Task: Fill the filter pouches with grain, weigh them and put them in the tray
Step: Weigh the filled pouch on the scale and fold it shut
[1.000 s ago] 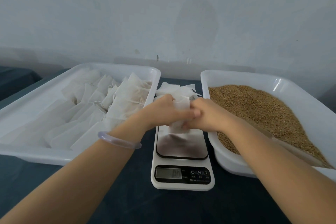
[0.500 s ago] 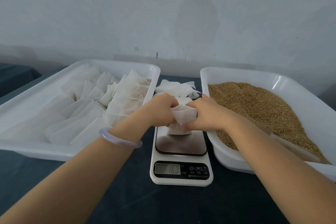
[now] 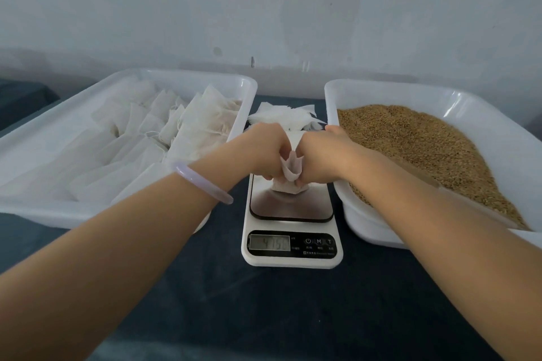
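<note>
A white filter pouch (image 3: 289,177) with grain in it rests on the steel plate of a white kitchen scale (image 3: 291,214). My left hand (image 3: 262,151) and my right hand (image 3: 321,155) meet over it, both gripping the pouch's bunched top. The scale's display (image 3: 269,242) shows blurred digits. Left of the scale stands a white tray (image 3: 52,208) holding several filled pouches (image 3: 199,123). To the right is a white tray (image 3: 369,231) heaped with brown grain (image 3: 425,138).
A pile of empty white pouches (image 3: 286,116) lies behind the scale, between the two trays. Everything stands on a dark blue table (image 3: 278,316) against a pale wall. A pale bracelet (image 3: 202,182) circles my left wrist.
The pouch's top, spread wide between my hands a moment ago, is now bunched tight. My hands have closed together and pressed lower over the scale, and the display reading has changed.
</note>
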The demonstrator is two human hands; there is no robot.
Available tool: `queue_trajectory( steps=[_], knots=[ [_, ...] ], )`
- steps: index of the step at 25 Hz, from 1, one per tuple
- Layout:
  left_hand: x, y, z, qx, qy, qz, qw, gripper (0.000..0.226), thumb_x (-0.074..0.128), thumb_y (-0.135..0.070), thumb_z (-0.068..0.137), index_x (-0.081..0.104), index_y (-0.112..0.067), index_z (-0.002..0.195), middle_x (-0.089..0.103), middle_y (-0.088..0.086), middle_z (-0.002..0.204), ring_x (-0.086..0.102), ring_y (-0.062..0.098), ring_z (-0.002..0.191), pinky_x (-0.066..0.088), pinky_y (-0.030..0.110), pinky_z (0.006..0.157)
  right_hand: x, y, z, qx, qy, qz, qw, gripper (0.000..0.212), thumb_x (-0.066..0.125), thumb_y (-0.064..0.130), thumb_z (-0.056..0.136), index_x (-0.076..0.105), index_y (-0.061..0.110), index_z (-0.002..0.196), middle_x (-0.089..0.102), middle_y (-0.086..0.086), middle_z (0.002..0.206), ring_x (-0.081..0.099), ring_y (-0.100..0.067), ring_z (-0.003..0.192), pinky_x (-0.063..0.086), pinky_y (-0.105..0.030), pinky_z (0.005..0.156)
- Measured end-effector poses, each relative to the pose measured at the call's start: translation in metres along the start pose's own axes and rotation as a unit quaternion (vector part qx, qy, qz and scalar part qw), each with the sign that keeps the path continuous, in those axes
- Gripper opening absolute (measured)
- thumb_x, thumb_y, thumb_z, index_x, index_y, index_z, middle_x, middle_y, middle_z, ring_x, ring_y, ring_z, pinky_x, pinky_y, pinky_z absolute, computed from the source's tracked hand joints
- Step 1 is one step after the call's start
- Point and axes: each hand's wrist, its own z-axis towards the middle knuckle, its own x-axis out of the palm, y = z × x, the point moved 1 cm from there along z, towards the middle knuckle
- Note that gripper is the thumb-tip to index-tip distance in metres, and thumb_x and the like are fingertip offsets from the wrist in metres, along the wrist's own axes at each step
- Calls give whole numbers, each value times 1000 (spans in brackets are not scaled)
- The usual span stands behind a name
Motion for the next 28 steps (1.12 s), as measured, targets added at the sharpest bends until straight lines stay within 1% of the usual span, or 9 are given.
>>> queue_trajectory(
  steps=[5,6,8,9,11,13,17,21,28],
  knots=[
    [8,4,-1,22,-2,-48,999,31,67,-15,80,41,-24,65,48,-8,70,51,16,69,36,23,58,3,-2,-6,-9,-42,35,998,26,61,29,78,46,22,57,48,6,57,47,-11,65,26,-31,98],
    [9,4,-2,25,7,-45,999,29,67,-18,80,40,-25,70,46,-9,74,48,13,71,34,23,58,2,-3,-8,-5,-38,60,997,28,61,28,77,45,21,56,47,5,57,44,-11,65,29,-30,95],
    [7,4,-2,18,13,-69,997,26,67,-20,78,42,-24,83,46,-11,80,46,10,72,34,24,58,-3,-8,-15,4,-22,135,991,30,62,25,75,41,17,56,43,2,60,38,-12,65,34,-23,69],
    [6,5,-2,12,12,-101,995,28,67,-19,78,43,-24,92,48,-9,84,48,9,74,38,26,60,-6,-11,-17,4,-11,180,984,28,63,22,74,42,16,57,41,2,61,36,-11,61,29,-21,56],
    [3,5,-3,2,-1,-194,981,33,66,-17,78,44,-22,102,54,-5,89,56,13,76,50,33,71,-9,-18,-21,-6,3,277,961,11,63,17,74,55,16,67,45,3,63,39,-9,54,26,-21,49],
    [2,6,-4,-1,-13,-251,968,32,64,-14,80,45,-21,105,57,-3,89,61,16,76,56,35,77,-9,-21,-23,-12,-3,330,944,7,63,16,75,65,19,82,53,6,68,46,-8,59,32,-23,53],
    [4,6,-7,12,-50,-277,959,12,53,-6,85,50,-18,89,59,1,78,64,10,59,57,25,60,-6,-20,-21,-8,-42,376,926,10,67,15,77,61,23,74,55,8,68,51,-10,64,37,-24,57],
    [3,5,-9,8,-59,-282,958,14,50,-4,85,52,-17,79,59,2,67,62,8,50,54,23,54,-5,-21,-21,-10,-83,399,913,17,67,13,79,63,28,73,64,7,75,58,-9,72,45,-28,70],
    [1,4,-8,4,-65,-237,969,20,64,-17,79,47,-26,81,58,-1,91,56,14,60,46,25,56,-7,-21,-22,-11,-61,435,898,27,63,11,78,61,26,100,65,10,102,60,-5,94,46,-20,79]
  ],
)
